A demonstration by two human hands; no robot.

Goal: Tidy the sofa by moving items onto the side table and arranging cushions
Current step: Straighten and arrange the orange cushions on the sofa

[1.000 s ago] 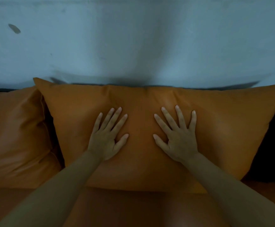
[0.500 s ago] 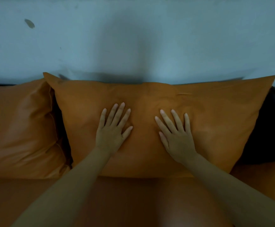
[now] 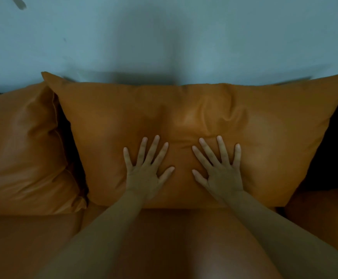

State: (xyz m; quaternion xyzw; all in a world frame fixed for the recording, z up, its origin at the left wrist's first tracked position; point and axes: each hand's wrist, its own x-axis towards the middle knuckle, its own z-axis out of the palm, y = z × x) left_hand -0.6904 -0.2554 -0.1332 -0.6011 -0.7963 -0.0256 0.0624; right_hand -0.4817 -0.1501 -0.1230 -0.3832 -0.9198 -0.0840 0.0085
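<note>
A large orange leather cushion [image 3: 107, 125] stands upright against the wall at the back of the sofa seat [image 3: 164, 238]. My left hand [image 3: 144, 170] lies flat on its lower middle, fingers spread. My right hand [image 3: 220, 170] lies flat beside it, a little to the right, fingers spread too. Neither hand holds anything. The leather is creased just above my right hand. A second orange cushion [image 3: 23, 150] leans against the back at the left, touching the big one's left edge.
A pale blue-grey wall [image 3: 164, 37] rises behind the cushions. A dark object [image 3: 333, 150] sits behind the big cushion's right edge; what it is I cannot tell. The orange seat runs along the whole bottom of the view.
Both hands have slid down the cushion's face toward its lower edge and come a little closer together. A crease has formed above my right hand. The view has shifted slightly.
</note>
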